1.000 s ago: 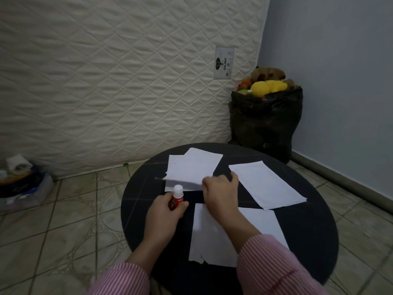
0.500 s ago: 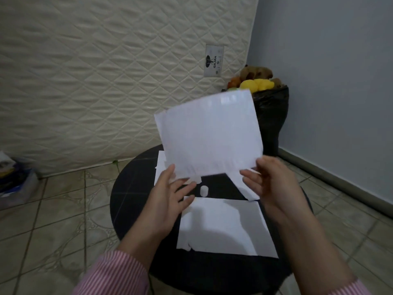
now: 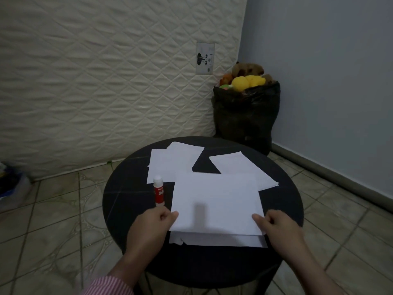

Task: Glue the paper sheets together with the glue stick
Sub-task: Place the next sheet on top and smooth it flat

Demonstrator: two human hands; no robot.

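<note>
On the round black table (image 3: 127,201) a white paper sheet (image 3: 217,201) lies over a second sheet (image 3: 219,240), whose near edge sticks out below it. My left hand (image 3: 153,226) pinches the top sheet's near left corner. My right hand (image 3: 276,226) pinches its near right corner. A red glue stick (image 3: 158,192) with a white cap lies on the table just left of the top sheet, apart from both hands. More white sheets lie at the back left (image 3: 168,165) and back right (image 3: 236,165).
A black bag (image 3: 246,116) stuffed with soft toys stands in the corner behind the table. A quilted mattress (image 3: 102,81) leans against the wall. Tiled floor surrounds the table, and some clutter (image 3: 10,184) sits at the far left.
A second ago my left hand held the glue stick; it now lies on the table. Both hands lifted a sheet, then lowered it flat onto the near sheet.
</note>
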